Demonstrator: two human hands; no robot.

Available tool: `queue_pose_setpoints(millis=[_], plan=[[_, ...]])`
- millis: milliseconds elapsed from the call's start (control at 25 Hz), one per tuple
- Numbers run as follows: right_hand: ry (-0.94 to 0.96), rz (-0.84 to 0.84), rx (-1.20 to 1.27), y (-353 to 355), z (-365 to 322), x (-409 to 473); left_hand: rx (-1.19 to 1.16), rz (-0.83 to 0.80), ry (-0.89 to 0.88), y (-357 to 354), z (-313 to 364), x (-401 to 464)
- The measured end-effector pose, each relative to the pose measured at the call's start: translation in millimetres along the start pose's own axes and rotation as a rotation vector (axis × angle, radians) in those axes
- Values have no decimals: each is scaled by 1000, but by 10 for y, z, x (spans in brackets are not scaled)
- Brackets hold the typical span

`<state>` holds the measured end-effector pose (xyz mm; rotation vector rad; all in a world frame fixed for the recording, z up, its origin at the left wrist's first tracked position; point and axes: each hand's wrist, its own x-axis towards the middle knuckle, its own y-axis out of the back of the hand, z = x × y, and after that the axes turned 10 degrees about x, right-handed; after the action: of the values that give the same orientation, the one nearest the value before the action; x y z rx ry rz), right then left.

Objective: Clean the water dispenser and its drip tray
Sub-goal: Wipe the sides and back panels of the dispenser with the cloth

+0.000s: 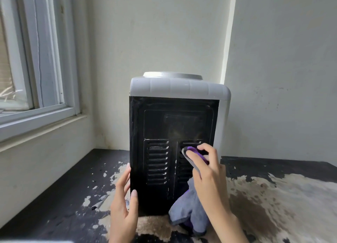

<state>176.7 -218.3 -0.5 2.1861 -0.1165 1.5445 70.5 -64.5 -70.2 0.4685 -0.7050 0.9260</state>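
A small countertop water dispenser [175, 133], with a pale grey plastic top and a black metal back panel, stood upright between the two hands with its back turned toward the person. The left hand [124, 202] rested flat against the panel's left edge, fingers straight and close together along the side, the thumb lying against the black face near the bottom corner; it held nothing but steadied the unit. The right hand [207, 171] gripped a grey-and-purple microfibre cloth [189, 211], its fingertips pinching a folded part of the fabric and pressing it onto the upper slots of the right-hand vent grille [186, 162]. The rest of the cloth hung loosely below the right wrist and bunched on the surface at the foot of the dispenser. A second slotted vent grille [157, 162] lay on the panel between the two hands, untouched by either, and showed pale dusty streaks. The dispenser's round silver bottle collar [172, 75] sat above both hands at the top of the unit. Under the hands spread a dark tabletop [63, 197] whose coating had peeled away in pale patches, worst beneath the right forearm. Well to the left of the left hand, a white-framed window [36, 60] was set into the cream wall [164, 33] behind the dispenser.
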Motion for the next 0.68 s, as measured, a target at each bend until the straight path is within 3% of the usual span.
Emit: queue_pose_setpoints(millis=[280, 520, 680], plan=[[-77, 153, -59, -2, 16, -49, -7, -22, 16, 18, 9, -12], [40, 44, -71, -26, -34, -76, -24, -12, -1, 40, -7, -1], [0, 97, -136, 108, 172, -185, -4, -23, -16, 44, -27, 2]])
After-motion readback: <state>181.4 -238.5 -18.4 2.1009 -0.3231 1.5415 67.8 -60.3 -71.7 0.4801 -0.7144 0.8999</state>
